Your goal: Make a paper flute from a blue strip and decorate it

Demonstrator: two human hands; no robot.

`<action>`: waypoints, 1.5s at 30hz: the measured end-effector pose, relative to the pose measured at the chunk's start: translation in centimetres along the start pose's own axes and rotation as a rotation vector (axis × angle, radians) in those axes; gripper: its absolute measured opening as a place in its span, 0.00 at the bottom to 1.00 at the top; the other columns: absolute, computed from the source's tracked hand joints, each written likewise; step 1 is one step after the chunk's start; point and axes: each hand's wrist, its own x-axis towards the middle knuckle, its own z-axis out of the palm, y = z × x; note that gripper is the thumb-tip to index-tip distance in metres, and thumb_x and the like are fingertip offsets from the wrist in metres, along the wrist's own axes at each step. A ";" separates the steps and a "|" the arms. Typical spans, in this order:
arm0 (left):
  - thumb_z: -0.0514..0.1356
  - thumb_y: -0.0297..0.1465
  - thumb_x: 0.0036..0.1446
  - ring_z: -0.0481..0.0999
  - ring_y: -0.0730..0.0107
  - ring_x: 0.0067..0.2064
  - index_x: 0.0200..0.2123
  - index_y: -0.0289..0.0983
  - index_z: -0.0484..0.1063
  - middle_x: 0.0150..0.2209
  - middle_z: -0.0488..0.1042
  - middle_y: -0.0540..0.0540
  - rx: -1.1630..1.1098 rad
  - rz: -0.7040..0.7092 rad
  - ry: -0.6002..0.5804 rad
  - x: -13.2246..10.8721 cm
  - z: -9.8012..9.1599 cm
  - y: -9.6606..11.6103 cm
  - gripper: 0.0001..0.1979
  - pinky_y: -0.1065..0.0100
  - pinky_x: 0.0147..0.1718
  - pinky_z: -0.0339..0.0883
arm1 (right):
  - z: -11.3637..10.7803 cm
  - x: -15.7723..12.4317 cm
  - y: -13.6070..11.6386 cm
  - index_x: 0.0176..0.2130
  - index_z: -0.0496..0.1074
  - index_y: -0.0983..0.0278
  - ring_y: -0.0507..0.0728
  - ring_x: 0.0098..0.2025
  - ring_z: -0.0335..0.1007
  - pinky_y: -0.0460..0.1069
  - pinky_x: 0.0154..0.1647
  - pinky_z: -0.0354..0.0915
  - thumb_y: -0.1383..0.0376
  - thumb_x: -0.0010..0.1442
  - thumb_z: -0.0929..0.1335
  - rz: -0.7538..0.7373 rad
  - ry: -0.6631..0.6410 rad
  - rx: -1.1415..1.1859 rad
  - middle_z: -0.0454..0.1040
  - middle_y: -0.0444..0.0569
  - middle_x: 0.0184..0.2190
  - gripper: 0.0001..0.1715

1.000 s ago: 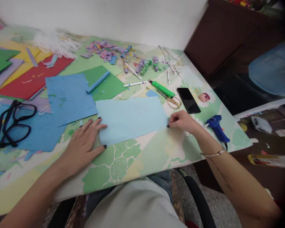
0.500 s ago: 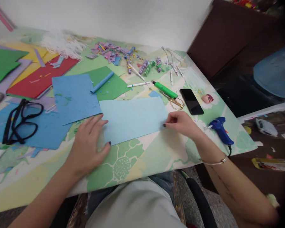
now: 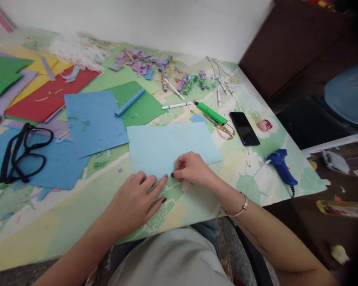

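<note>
While the light blue sheet [image 3: 164,145] lies flat on the tabletop [image 3: 62,212] in front of the person, both hands meet at its near edge, around six o'clock. The left hand [image 3: 135,200], toward seven o'clock, is loosely spread: its index finger stretches straight to the edge, the thumb stands apart, and the other fingers bend. The right hand [image 3: 193,169], toward five, has thumb and index finger pressed together at that same edge; whether the sheet is caught between them I cannot tell.

Measured from the sheet, a green cutter [image 3: 211,113], gold-handled scissors [image 3: 219,125] and a black phone [image 3: 244,129] lie toward two o'clock, a blue glue gun [image 3: 282,167] near three. Black-framed glasses [image 3: 17,147] sit at nine, a darker blue sheet [image 3: 95,123] and a red folder [image 3: 52,99] toward ten, a heap of paper scraps [image 3: 139,63] at eleven. Curled strips [image 3: 191,84] lie just past twelve. A white wall [image 3: 152,24] rises beyond at twelve, dark brown furniture [image 3: 295,43] stands toward two, and speckled floor [image 3: 237,248] shows below, near five.
</note>
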 end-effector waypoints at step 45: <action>0.53 0.24 0.61 0.65 0.68 0.30 0.44 0.35 0.71 0.26 0.67 0.48 -0.285 0.000 0.343 -0.3 -1.1 -2.0 0.10 0.64 0.31 0.59 | -15.1 7.2 6.2 0.50 0.67 0.69 0.58 0.46 0.69 0.56 0.46 0.68 0.60 0.62 0.66 0.130 0.631 -0.094 0.69 0.55 0.49 0.19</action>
